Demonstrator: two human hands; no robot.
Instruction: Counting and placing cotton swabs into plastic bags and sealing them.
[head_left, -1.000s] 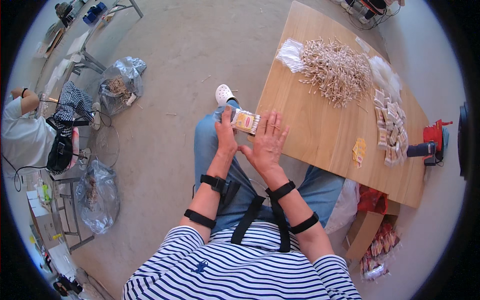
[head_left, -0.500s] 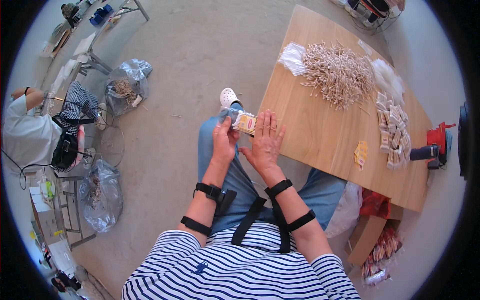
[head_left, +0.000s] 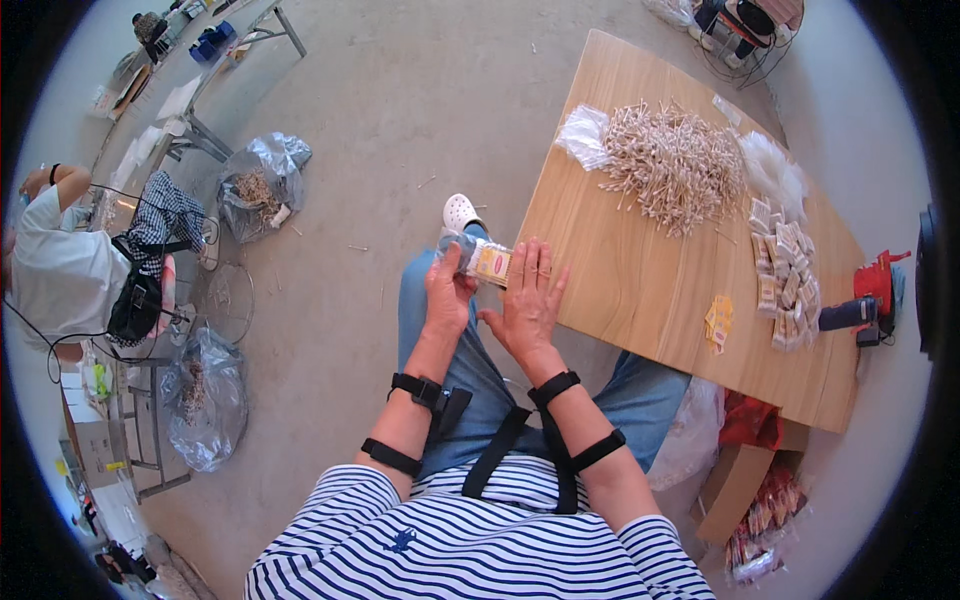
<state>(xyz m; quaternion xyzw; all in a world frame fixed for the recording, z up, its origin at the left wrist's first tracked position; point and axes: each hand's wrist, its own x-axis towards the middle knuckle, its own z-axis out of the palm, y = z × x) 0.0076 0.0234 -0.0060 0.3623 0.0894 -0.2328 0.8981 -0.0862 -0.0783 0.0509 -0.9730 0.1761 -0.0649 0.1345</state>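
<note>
Over my lap, my left hand (head_left: 451, 292) grips a small clear bag of cotton swabs (head_left: 491, 263) with a yellow card showing through its front. The bag's loose plastic end bunches by my left thumb. My right hand (head_left: 529, 307) is stretched out flat, fingers nearly straight, its edge against the other end of the bag. To the right on the wooden table (head_left: 640, 290) lies a big heap of loose cotton swabs (head_left: 672, 165). Several filled swab packets (head_left: 785, 270) are piled beyond a few loose yellow cards (head_left: 719, 322).
Clear empty bags (head_left: 584, 137) lie left of the heap, more plastic bags (head_left: 772, 170) right of it. A red and dark tool (head_left: 868, 300) stands at the table's right edge. Below are an open carton (head_left: 735, 490) and wrapped packets (head_left: 765, 535). Another person (head_left: 75, 265) sits at far left near bin bags (head_left: 205, 400).
The table and floor sit slightly lower in the picture. Both hands keep nearly the same pose, with the right palm still flat at the bag's end.
</note>
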